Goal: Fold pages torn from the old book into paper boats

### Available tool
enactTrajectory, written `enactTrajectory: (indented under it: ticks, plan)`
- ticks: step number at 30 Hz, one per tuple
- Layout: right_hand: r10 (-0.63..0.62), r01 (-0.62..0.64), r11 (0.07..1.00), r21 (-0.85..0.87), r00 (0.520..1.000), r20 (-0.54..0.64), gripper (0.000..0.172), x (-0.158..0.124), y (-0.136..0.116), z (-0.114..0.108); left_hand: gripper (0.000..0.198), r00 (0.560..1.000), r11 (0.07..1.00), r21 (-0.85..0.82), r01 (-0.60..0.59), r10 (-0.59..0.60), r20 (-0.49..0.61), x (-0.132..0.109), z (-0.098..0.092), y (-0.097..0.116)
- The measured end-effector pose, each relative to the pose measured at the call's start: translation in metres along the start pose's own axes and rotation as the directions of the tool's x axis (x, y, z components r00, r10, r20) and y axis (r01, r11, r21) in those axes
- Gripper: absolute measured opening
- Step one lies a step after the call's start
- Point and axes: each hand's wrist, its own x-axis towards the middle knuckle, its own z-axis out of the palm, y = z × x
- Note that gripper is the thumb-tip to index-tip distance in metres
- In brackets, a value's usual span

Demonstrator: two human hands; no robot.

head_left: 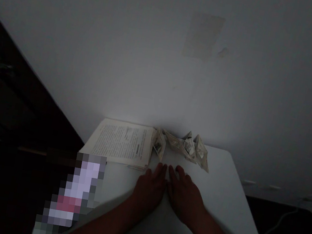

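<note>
My left hand (pixel 150 186) and my right hand (pixel 186 198) meet over the white table (pixel 119 194), fingertips side by side and pointing at the wall. The fingers of both are bent and drawn close together, pressed down. What they hold between them, if anything, is hidden in the dim light. Just beyond the fingertips stand several folded paper boats (pixel 174 143) made from printed pages. A stack of printed sheets (pixel 122 141) lies to the left of the boats, near my left hand but apart from it.
A phone-like object (pixel 78 188), blurred by pixel blocks, lies along the table's left edge. Behind the table rises a pale wall (pixel 140 70) with a faded taped patch (pixel 203 36). A dark door (pixel 7 76) is at left, and a cable (pixel 280 221) hangs at right.
</note>
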Motion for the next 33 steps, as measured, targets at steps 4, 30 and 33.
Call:
enactTrajectory:
  ticks: [4,30,33]
  plan:
    - [0.012,-0.013,0.999,-0.037,1.0,-0.017,0.044,-0.004,-0.001,0.003,0.046,1.0,1.0,-0.005,-0.016,0.016,0.022,-0.005,0.0,-0.002]
    - [0.141,-0.158,0.891,0.425,0.987,0.071,0.017,0.0,0.023,-0.024,0.026,0.992,0.984,-0.179,-0.022,0.0,-0.124,-0.028,-0.006,-0.026]
    - [0.161,-0.201,0.841,0.503,0.979,0.123,0.011,0.001,0.028,-0.03,0.024,0.977,0.968,-0.25,-0.018,-0.036,-0.211,-0.03,-0.014,-0.029]
